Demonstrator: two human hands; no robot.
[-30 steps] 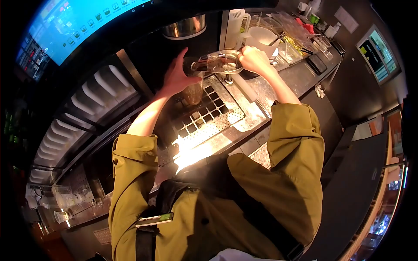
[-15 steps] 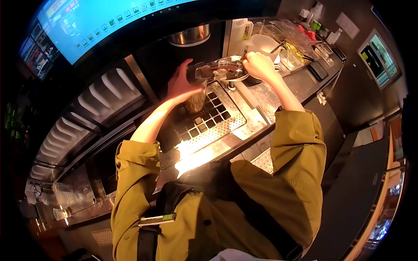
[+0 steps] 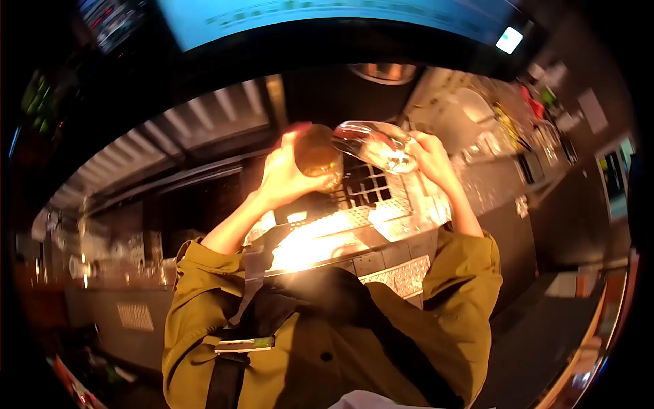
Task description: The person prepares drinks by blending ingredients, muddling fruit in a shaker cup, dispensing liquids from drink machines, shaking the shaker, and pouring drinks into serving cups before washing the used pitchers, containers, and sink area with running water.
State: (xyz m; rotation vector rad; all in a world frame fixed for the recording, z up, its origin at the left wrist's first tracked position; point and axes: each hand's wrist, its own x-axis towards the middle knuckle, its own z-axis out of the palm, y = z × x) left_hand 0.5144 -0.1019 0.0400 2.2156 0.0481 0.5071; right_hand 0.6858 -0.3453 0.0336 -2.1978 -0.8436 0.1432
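Observation:
My left hand (image 3: 281, 170) is wrapped around a clear cup (image 3: 319, 155) with dark brown contents, its mouth tilted toward me. Just to the right, my right hand (image 3: 430, 160) grips a shiny see-through jug (image 3: 377, 144) by its right end. The jug lies tipped on its side, its left end close to the cup's rim. Glare and motion blur hide what is inside the jug, and whether the two vessels touch cannot be made out. Both are held above a metal drip grate (image 3: 368, 187).
A large screen (image 3: 327, 17) spans the top. White dispenser fronts (image 3: 170, 133) line the back left. A white tub (image 3: 473, 105) and cluttered containers stand at the right on the metal counter (image 3: 487, 180). Small cups (image 3: 82, 267) sit at the far left.
The view has turned left. My left hand has closed around the cup and lifted it off the grate area. My right hand keeps the tipped jug, now angled differently beside the cup.

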